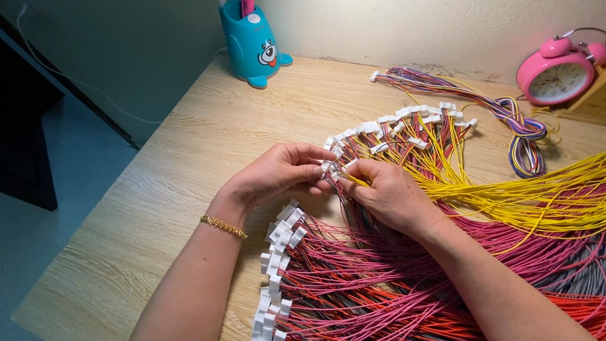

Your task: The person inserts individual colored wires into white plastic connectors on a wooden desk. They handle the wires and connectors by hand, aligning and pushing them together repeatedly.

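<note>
Head view, left hand point(278, 173) grip pinching white connector point(326, 167), right hand point(388, 192) grip pinching yellow wire point(355, 180) just beside it

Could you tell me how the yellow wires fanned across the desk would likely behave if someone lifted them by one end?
The yellow wires look thin and long, so they would probably droop limply. They lie crossed over the pink wires, so they may snag or drag others along. The small white connectors at the ends seem light, adding little weight.
</note>
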